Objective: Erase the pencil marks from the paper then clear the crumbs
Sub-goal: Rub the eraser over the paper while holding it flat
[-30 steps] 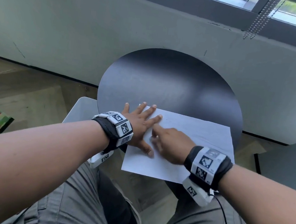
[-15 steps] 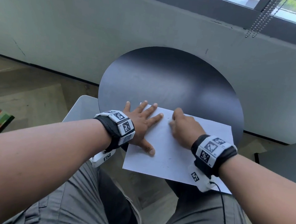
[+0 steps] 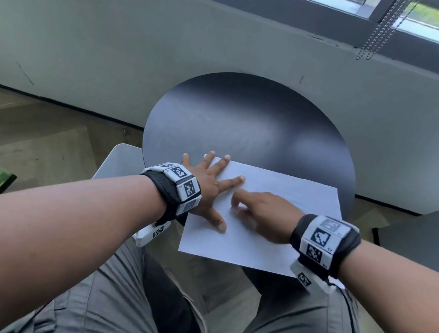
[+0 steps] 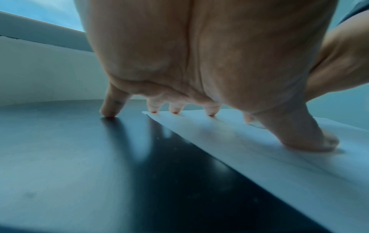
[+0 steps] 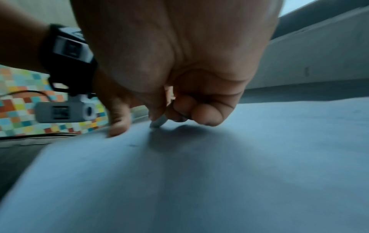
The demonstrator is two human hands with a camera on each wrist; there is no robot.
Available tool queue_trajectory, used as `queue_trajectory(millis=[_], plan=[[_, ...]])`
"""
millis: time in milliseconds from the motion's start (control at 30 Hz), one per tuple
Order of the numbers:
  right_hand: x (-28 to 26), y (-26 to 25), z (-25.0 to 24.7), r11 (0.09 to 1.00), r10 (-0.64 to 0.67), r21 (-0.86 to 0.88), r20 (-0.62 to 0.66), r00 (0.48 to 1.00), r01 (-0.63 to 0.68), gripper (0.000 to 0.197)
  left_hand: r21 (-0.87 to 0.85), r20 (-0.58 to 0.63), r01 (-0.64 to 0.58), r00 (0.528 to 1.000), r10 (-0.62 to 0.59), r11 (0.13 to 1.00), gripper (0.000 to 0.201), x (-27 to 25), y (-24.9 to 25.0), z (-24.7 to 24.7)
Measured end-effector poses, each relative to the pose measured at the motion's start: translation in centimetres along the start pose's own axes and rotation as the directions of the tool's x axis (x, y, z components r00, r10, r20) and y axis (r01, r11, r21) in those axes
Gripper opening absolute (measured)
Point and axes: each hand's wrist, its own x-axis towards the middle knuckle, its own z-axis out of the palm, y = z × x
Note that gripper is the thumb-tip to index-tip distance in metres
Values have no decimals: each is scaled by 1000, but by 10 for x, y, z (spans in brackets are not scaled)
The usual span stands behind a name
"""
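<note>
Round black table (image 3: 249,126); hands (image 3: 211,187) pressing paper (image 3: 277,193).

Left hand (image 3: 205,186) flat on paper (image 3: 265,240); right hand (image 3: 264,216) curled beside it.

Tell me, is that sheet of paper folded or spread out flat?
Spread flat: the paper lies unfolded on the round table, the left hand pressing it.

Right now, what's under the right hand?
A small white eraser pinched in the right hand, its tip on the paper. The paper beneath the palm stays hidden.
</note>
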Motion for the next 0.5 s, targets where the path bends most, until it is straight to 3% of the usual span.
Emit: queue_trajectory(millis=[133,200,300,367,500], plan=[[15,32,-16,968,252,51,-161,954,-247,16,14,3,22,1000,-22,1000,127,0,2,-2],[11,24,-11,976,218,41,-149,965,-214,14,27,3,27,1000,-27,999,128,-1,3,-3],[-6,-3,1,1000,24,-15,33,999,-23,15,44,1,19,1000,-19,999,127,0,3,-3],[-4,0,-2,999,8,-49,51,999,-5,15,54,-5,12,1000,-12,998,126,1,2,-4],[13,25,-16,960,279,20,-143,950,-279,17,63,-23,11,1000,-9,998,126,2,1,-4]])
